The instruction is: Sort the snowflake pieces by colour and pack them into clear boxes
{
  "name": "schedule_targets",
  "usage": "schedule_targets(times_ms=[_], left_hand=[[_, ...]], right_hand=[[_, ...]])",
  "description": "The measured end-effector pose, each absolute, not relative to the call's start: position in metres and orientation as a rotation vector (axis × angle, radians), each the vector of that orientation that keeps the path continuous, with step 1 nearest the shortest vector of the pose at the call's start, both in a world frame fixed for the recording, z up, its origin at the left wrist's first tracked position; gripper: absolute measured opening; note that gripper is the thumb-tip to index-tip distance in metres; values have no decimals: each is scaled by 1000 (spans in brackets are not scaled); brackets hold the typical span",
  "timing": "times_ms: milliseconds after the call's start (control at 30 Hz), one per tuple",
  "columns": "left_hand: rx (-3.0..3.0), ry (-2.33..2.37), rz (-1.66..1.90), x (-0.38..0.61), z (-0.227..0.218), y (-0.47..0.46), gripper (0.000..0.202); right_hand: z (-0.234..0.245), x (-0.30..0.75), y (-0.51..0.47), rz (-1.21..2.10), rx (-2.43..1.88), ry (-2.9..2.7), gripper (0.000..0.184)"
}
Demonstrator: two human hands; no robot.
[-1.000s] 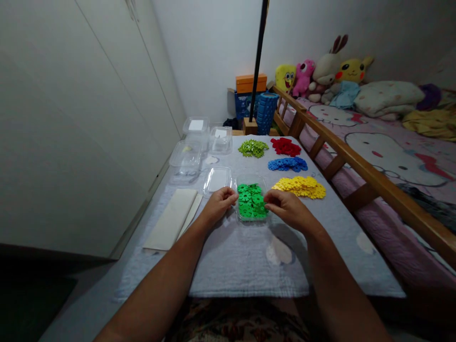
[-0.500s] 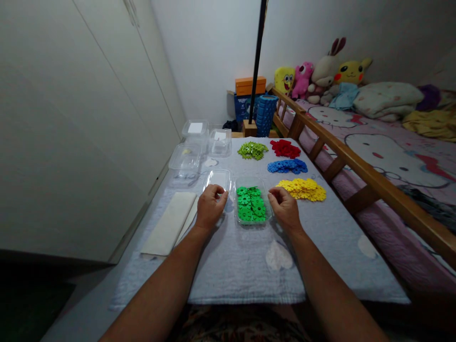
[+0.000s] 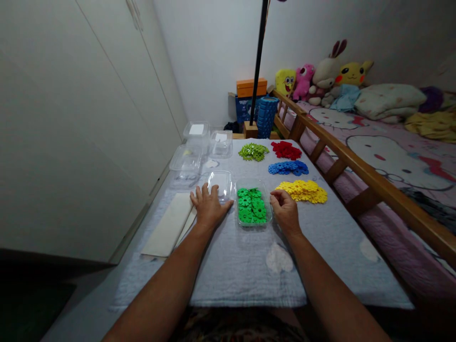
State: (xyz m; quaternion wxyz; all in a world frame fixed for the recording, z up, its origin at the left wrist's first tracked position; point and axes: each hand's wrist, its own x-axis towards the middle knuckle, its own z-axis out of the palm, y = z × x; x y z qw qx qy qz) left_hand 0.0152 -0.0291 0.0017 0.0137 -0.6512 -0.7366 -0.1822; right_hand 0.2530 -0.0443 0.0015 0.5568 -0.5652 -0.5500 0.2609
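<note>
A clear plastic container (image 3: 253,224) with green flower-shaped plastic pieces (image 3: 251,206) in it stands between my hands. My left hand (image 3: 209,206) is open, its fingers spread over the near left part of a clear plastic lid (image 3: 221,183); whether it touches the lid I cannot tell. My right hand (image 3: 286,212) is closed in a pinch at the container's right rim. What the pinch holds, if anything, is hidden. A pile of yellow flower-shaped pieces (image 3: 304,191) lies just beyond that hand.
Folded cream cloth or paper (image 3: 167,225) lies left of my left hand. Farther back are blue (image 3: 288,167), red (image 3: 286,150) and light green (image 3: 253,151) piles. Several clear containers (image 3: 185,159) stand back left. A wooden bed rail (image 3: 342,147) runs along the right.
My left hand has opened from a pinch, its fingers spreading out near the lid. My right hand stays pinched beside the container, which has barely shifted in view.
</note>
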Motion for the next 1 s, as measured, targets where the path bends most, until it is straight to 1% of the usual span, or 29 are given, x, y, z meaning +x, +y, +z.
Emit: schedule_targets(times_ms=[267,533,767,867,1000], left_hand=[[-2061,-2280,-579,15,5,-28,58],[-2009,-2152,-960,11,9,-28,56],[-2146,-1880,-1314,12,22,-35,51],[-2205,-1802,-1394,14,29,-41,51],[-2283,-1711,-1413,19,38,-51,55]], right_hand=[[-1,255,-42,623,-1334,-1284,18],[0,255,-41,616,-1341,-1297,18],[5,254,-44,580,-1341,-1298,17],[11,254,-47,503,-1328,-1351,15],[22,252,-52,317,-1266,-1506,13]])
